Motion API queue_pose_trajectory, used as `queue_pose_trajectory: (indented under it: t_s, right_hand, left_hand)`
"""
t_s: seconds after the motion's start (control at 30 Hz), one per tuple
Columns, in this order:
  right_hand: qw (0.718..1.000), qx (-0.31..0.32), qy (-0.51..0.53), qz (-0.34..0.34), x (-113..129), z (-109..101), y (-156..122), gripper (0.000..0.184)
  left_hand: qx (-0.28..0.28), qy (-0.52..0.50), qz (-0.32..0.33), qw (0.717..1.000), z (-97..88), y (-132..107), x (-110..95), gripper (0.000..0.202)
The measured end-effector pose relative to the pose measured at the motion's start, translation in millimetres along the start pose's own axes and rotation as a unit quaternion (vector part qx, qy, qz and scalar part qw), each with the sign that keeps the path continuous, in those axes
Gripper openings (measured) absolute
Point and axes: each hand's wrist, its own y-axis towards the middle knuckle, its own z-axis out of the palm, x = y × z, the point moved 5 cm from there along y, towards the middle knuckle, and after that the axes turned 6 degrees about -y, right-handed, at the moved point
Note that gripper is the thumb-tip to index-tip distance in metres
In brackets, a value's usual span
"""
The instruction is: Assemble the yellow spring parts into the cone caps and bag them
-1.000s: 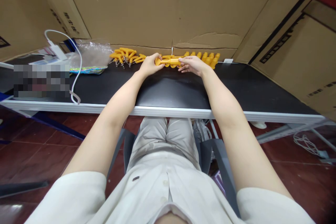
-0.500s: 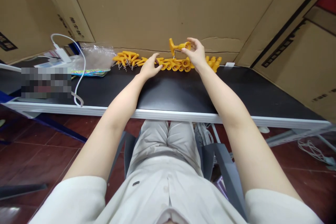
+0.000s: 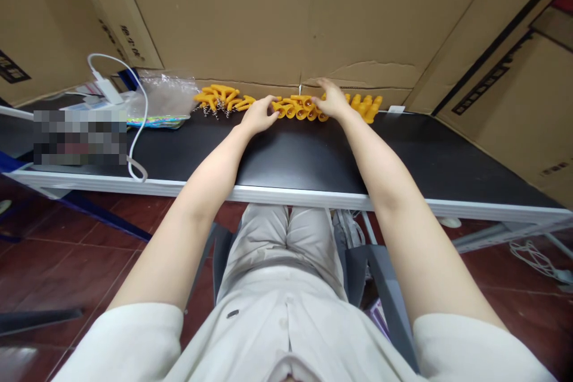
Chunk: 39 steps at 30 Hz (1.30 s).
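Both arms outstretched, left hand and right hand apart (each loosely spread)

The left hand and right hand flank a row of yellow cup-ended pieces on the black table

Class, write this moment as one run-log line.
left hand: at yellow hollow pieces, contact unclear | right hand: at same pieces, grip unclear | farther left: yellow corkscrews | surface: black tabletop

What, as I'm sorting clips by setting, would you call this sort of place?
Probably a makeshift workstation, perhaps in a workshop: a black tabletop, cardboard panels standing around it, and many similar yellow pieces grouped along the back.
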Motion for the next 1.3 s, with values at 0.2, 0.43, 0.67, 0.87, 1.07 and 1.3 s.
queue_pose_trajectory:
  t_s: [0.2,0.43,0.67,0.87,1.07,1.3]
  right_hand:
    - [0.993,-0.022,-0.036,0.109,-40,-23,-14,0.071]
    - [0.984,0.071,-0.098,0.132,-56,-12,-23,0.096]
    - [0.990,0.076,-0.094,0.073,-55,-2,-11,0.101]
    - [0.988,0.078,-0.123,0.059,-44,1,-12,0.097]
    - [0.991,0.014,-0.119,0.061,-42,1,-10,0.056]
    - [0.992,0.018,-0.102,0.078,-35,-2,-17,0.049]
  left_hand:
    - [0.022,-0.009,0.002,1.000,3.1,0,2,0.022]
    - [0.031,-0.028,0.010,0.999,3.0,-2,1,0.016]
    - [0.034,-0.028,0.020,0.999,3.4,-1,1,0.016]
    - [0.032,-0.022,0.028,0.999,3.9,-1,1,0.016]
    - [0.033,-0.030,0.024,0.999,4.6,-1,0,0.015]
    - [0.032,-0.021,0.017,0.999,4.3,-1,1,0.015]
